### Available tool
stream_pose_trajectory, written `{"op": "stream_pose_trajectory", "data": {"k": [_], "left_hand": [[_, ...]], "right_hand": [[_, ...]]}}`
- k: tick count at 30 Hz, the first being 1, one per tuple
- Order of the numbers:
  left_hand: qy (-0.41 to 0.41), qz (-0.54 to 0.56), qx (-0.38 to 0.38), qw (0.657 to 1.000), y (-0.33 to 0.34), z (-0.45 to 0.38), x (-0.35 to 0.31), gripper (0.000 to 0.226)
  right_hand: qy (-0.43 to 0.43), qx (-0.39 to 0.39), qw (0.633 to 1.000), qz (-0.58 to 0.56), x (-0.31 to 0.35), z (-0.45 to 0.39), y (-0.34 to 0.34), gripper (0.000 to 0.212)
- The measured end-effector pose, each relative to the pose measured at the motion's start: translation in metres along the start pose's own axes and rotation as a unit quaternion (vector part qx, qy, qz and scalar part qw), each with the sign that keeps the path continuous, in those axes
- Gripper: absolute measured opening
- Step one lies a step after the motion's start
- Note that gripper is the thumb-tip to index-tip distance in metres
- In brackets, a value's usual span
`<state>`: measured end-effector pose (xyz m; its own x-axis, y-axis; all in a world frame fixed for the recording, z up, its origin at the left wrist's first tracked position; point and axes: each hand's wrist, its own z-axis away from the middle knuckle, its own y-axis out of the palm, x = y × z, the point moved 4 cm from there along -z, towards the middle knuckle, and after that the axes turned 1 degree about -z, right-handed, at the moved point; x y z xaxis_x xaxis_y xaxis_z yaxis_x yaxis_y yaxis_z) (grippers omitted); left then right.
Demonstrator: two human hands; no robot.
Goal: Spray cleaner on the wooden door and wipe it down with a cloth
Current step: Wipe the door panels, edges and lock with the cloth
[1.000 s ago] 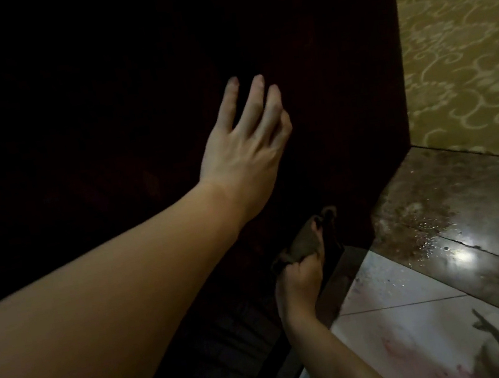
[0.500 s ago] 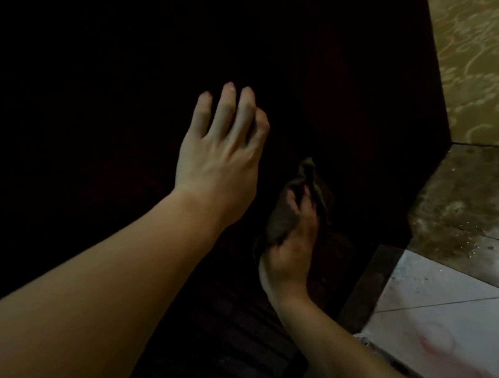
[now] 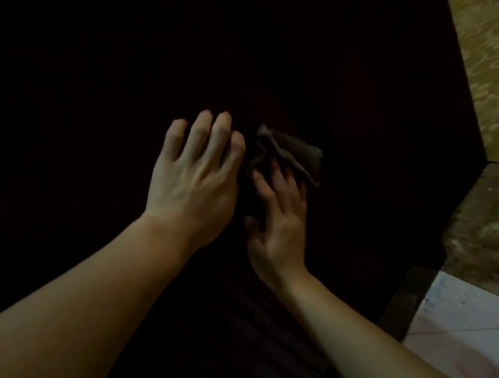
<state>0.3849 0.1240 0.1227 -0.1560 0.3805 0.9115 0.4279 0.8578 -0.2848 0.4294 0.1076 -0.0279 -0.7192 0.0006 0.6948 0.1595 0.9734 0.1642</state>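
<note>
Dark door (image 3: pixel 359 106), right hand (image 3: pixel 279 220) gripping cloth (image 3: pixel 294 152)

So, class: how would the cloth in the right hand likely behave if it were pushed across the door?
The cloth looks floppy: it bunches in folds under the right hand. Probably light, since its loose corner stands free. It likely drags rather than slides on the door.

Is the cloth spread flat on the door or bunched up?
Bunched. The cloth is crumpled under the right hand, with folds and a loose corner sticking out past the fingers against the dark door.
</note>
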Motion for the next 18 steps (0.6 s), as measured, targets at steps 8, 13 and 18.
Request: {"op": "stream_pose_trajectory", "data": {"k": [8, 13, 18], "left_hand": [[-0.001, 0.008, -0.017, 1.0, -0.003, 0.011, 0.023, 0.053], [-0.004, 0.015, -0.035, 0.999, -0.005, 0.008, 0.026, 0.053], [-0.012, 0.038, -0.031, 0.999, -0.005, 0.025, 0.027, 0.051]], "right_hand": [[0.139, -0.011, 0.99, -0.024, -0.026, -0.016, -0.019, 0.066], [-0.08, 0.063, 0.995, 0.013, 0.032, -0.079, -0.006, 0.06], [-0.114, 0.044, 0.991, 0.046, 0.001, 0.011, -0.001, 0.05]]}}
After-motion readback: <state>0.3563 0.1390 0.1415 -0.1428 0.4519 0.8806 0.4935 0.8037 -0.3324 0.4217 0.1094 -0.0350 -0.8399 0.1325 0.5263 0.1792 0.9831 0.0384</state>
